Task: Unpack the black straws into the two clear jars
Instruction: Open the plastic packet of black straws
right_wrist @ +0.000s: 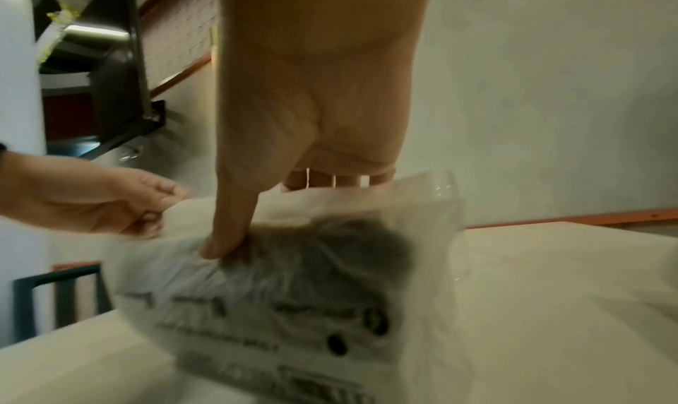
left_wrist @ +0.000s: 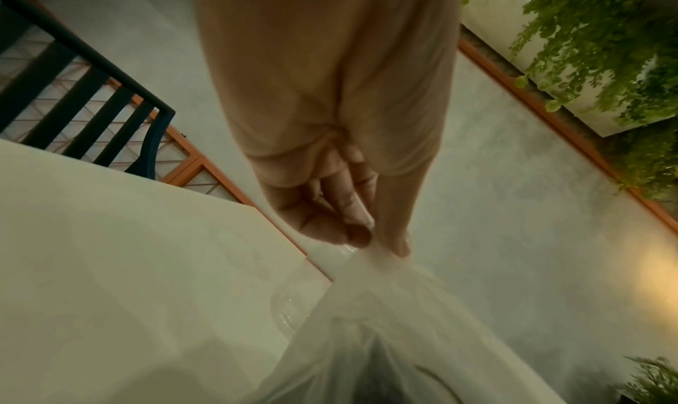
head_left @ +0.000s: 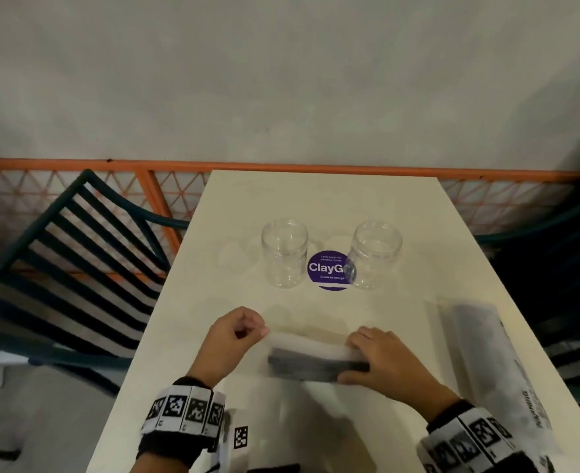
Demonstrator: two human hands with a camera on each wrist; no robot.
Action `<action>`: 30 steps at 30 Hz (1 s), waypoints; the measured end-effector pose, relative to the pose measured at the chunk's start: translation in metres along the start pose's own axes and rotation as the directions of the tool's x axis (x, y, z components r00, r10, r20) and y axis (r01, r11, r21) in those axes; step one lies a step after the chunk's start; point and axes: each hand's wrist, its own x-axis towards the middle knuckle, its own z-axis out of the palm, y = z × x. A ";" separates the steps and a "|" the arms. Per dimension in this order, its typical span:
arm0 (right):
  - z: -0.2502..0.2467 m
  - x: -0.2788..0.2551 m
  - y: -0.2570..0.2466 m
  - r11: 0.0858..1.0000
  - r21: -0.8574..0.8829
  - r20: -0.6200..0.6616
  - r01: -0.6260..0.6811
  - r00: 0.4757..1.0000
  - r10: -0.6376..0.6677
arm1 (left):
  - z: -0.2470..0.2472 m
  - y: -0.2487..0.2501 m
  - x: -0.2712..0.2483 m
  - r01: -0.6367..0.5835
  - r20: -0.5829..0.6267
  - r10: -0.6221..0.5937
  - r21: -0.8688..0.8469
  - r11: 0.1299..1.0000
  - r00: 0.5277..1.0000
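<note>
A translucent plastic bag [head_left: 312, 353] with a bundle of black straws [head_left: 315, 367] inside lies near the table's front edge. My left hand [head_left: 237, 336] pinches the bag's left end [left_wrist: 370, 253] between thumb and fingers. My right hand [head_left: 380, 360] grips the bag's right part, thumb pressed on the straws through the plastic [right_wrist: 220, 245]. Two clear jars stand upright farther back, the left jar [head_left: 284, 252] and the right jar [head_left: 374, 254]; both hold nothing. A second bag of black straws [head_left: 486, 353] lies at the right side of the table.
A purple round sticker [head_left: 329, 269] is on the cream table [head_left: 315, 199] between the jars. Dark slatted chairs stand left [head_left: 70, 261] and right [head_left: 568, 302] of the table. An orange lattice railing [head_left: 165, 186] runs behind the far edge.
</note>
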 end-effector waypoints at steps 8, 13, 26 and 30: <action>-0.038 -0.024 0.035 0.912 0.349 -0.055 -0.216 0.967 0.250 | -0.018 0.007 0.005 -0.140 -0.100 0.134 -0.055 0.989 0.986; -0.051 -0.040 0.047 0.740 0.665 -0.168 -0.104 0.944 0.283 | -0.012 0.023 0.003 -0.151 -0.085 0.143 -0.092 0.984 0.986; -0.057 -0.035 0.044 0.899 0.437 -0.583 -0.031 0.751 0.309 | 0.011 0.040 -0.013 -0.073 -0.122 0.044 -0.240 0.968 0.992; -0.059 -0.011 0.000 0.950 0.268 -0.621 0.162 0.782 0.042 | 0.022 0.047 -0.019 -0.141 -0.220 0.088 -0.237 0.961 0.971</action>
